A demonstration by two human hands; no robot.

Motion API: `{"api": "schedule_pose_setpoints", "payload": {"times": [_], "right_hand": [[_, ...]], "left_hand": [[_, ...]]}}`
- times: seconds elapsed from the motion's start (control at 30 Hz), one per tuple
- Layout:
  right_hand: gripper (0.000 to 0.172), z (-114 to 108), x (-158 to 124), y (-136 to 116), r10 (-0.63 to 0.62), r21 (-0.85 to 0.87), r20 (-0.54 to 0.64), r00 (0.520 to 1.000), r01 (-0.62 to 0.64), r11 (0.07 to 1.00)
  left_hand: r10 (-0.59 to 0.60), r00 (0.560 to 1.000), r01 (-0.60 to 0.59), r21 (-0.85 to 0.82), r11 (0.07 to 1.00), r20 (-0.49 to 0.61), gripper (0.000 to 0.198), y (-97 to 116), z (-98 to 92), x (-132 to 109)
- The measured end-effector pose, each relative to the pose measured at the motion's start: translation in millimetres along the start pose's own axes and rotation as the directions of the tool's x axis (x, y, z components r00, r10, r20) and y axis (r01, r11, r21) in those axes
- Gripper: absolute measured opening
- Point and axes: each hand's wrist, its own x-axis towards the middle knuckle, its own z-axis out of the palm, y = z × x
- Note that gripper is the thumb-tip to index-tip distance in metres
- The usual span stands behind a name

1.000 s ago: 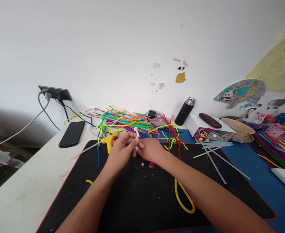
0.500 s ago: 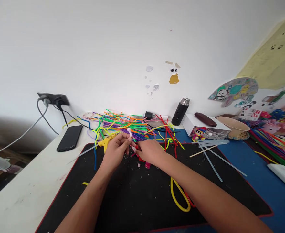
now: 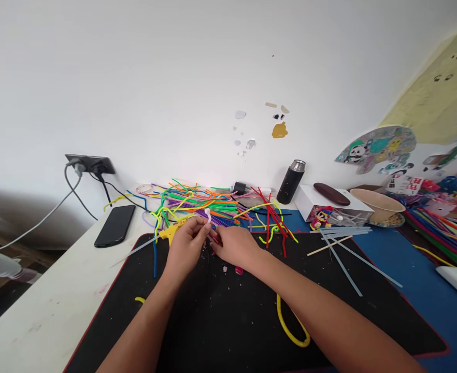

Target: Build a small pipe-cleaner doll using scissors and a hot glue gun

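My left hand (image 3: 188, 242) pinches a short pale pink-white pipe cleaner (image 3: 208, 213), its curled tip standing above the fingers. Close beside it, my right hand (image 3: 234, 243) has its fingers closed at the lower part of that piece. Something red shows between the right fingers, but they hide most of it. A yellow glue gun (image 3: 168, 233) lies just behind my left hand. On the black mat (image 3: 213, 321) below my hands are a small crimson piece (image 3: 239, 270) and a pale pink bit (image 3: 225, 269).
Many coloured pipe cleaners (image 3: 205, 203) lie along the wall. At left is a phone (image 3: 115, 226). A black flask (image 3: 291, 181), a white box (image 3: 304, 202), a small figure (image 3: 321, 217) and translucent glue sticks (image 3: 343, 264) are on the right. A yellow loop (image 3: 293, 336) lies near my right forearm.
My right hand's fingers have drawn in closer to the left hand, and less of the red item shows. The left hand keeps its pinch. The view has shifted slightly.
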Motion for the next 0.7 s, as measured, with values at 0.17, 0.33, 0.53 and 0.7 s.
{"api": "schedule_pose_setpoints", "payload": {"times": [0.17,0.33,0.53,0.7], "right_hand": [[0.021,-9.3,-19.6,9.5,-0.023,0.099,-0.030,0.999,0.026,0.995],[0.015,-5.0,-33.0,30.7,0.044,0.426,-0.113,0.993,0.009,0.905],[0.041,7.4,-36.3,46.6,0.174,0.967,-0.118,0.978,0.074,0.243],[0.045,11.5,-40.7,51.0,0.179,0.996,-0.085,0.980,0.091,-0.022]], "left_hand": [[0.068,0.998,-0.065,0.158,0.985,-0.014,0.024,-3.1,1.5,-1.2],[-0.045,0.997,0.045,0.008,0.999,0.065,0.034,-1.1,6.1,-2.0],[-0.167,0.928,0.241,-0.197,0.950,0.332,0.042,5.9,22.6,-10.0],[-0.123,0.971,0.143,-0.084,0.986,0.205,0.040,4.7,26.6,-13.6]]}}
